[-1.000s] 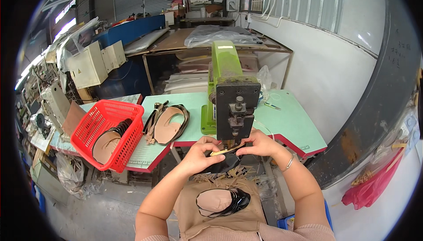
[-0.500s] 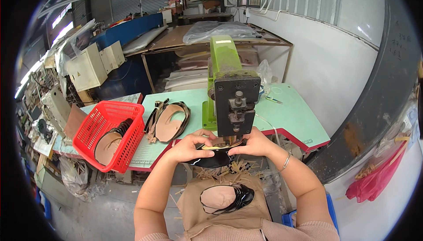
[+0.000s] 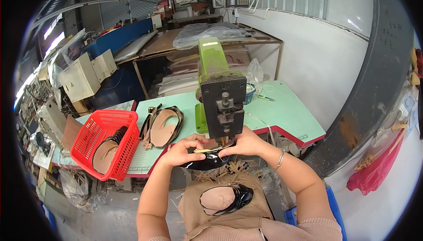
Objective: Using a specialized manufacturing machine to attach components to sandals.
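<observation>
Fingers of both our hands pinch the black shoe piece under the green machine; best feed level, fingertips clear.

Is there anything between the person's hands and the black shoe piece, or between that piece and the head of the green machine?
Nothing visible. The left hand and right hand both hold the black shoe piece directly, at the foot of the green machine. The exact contact point under the head is hidden by the fingers.
</observation>
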The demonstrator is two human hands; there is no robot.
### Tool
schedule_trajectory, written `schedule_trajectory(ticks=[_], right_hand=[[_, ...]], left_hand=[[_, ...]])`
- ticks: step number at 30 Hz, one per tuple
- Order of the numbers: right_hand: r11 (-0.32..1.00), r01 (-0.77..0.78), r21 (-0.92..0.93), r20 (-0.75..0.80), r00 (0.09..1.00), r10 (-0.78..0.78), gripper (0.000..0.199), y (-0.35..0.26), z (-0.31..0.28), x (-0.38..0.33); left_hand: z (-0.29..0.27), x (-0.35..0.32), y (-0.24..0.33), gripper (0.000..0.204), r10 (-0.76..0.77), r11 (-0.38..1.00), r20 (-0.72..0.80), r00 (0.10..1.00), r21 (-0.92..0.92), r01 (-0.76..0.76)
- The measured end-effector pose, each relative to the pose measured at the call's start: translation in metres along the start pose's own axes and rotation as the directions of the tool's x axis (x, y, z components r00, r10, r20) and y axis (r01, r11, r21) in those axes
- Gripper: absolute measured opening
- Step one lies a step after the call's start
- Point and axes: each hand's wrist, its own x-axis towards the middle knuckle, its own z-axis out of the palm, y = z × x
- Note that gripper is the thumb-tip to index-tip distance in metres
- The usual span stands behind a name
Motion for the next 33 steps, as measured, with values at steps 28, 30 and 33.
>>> schedule_trajectory(ticks=[28,30,33], right_hand=[[0.952,0.198,-0.232,0.055,0.980,-0.191,0.054,0.042,-0.022,0.010],[0.974,0.115,-0.194,0.154,0.984,-0.086,0.052,0.055,-0.030,0.012],[0.995,0.057,-0.077,0.169,0.985,-0.044,0.050,0.038,-0.022,0.011]], left_hand=[[0.030,0.025,-0.008,0.024,0.079,0.992,-0.147,0.986,0.105,-0.064],[0.028,0.020,-0.016,0.020,-0.003,0.991,-0.158,0.987,-0.135,-0.019],[0.021,0.013,-0.031,0.018,-0.026,0.948,-0.162,0.986,-0.318,-0.027]])
